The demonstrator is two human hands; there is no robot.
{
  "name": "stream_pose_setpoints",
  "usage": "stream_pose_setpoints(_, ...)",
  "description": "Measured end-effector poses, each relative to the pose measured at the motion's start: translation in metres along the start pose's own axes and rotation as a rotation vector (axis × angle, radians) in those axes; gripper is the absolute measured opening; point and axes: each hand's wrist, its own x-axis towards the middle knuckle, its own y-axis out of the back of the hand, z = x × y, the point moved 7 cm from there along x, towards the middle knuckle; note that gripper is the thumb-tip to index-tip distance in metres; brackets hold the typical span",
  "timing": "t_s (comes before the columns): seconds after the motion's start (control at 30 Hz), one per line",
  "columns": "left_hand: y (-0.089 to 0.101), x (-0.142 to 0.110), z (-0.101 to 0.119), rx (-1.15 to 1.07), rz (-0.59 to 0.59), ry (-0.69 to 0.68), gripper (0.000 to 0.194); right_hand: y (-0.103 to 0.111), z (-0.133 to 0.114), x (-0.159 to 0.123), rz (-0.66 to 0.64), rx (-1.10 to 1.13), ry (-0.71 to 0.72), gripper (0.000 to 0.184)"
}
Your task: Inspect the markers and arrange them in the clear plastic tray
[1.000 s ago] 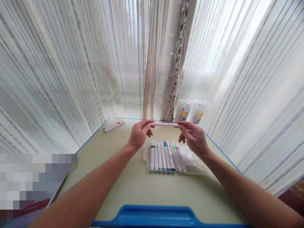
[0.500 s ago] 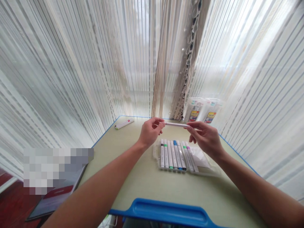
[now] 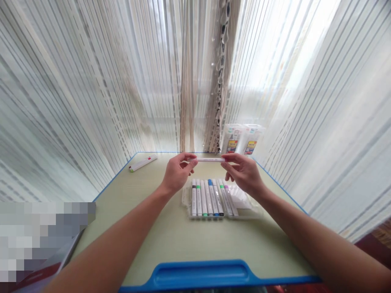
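A white marker (image 3: 210,159) is held level above the table, one end pinched by my left hand (image 3: 177,174) and the other by my right hand (image 3: 243,173). Both hands are closed on it with thumb and forefinger. Below them lies a clear plastic marker case (image 3: 248,208) on the pale green table (image 3: 171,232). Several white markers with black, green, blue and purple caps (image 3: 210,197) lie side by side in its left part. The case's right part shows only clear plastic.
Another white marker (image 3: 142,162) lies alone at the table's far left corner. Two packaged items (image 3: 242,139) stand at the far right against the striped curtains. A blue handle (image 3: 200,275) runs along the near edge. A blurred-out object sits low at the left.
The view has swung back to the right, so the scene sits further left in frame. Both hands keep their grip on the marker and have hardly moved relative to the case.
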Motion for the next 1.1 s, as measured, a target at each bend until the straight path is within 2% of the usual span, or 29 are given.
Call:
stream_pose_setpoints(0.63,0.0015,0.0001,0.0004,-0.02,0.025,0.01,0.03,-0.0015,0.0028,0.0008,-0.019,-0.01,-0.021,0.036)
stream_pose_setpoints(0.9,-0.0022,-0.0008,0.0017,-0.12,-0.006,0.026,0.027,0.0017,0.0072,0.0044,0.006,0.017,-0.044,0.036)
stream_pose_setpoints(1.1,-0.0063,-0.0023,-0.0008,-0.215,-0.068,0.104,0.026,0.0039,0.0091,0.0045,0.025,0.042,-0.072,0.036)
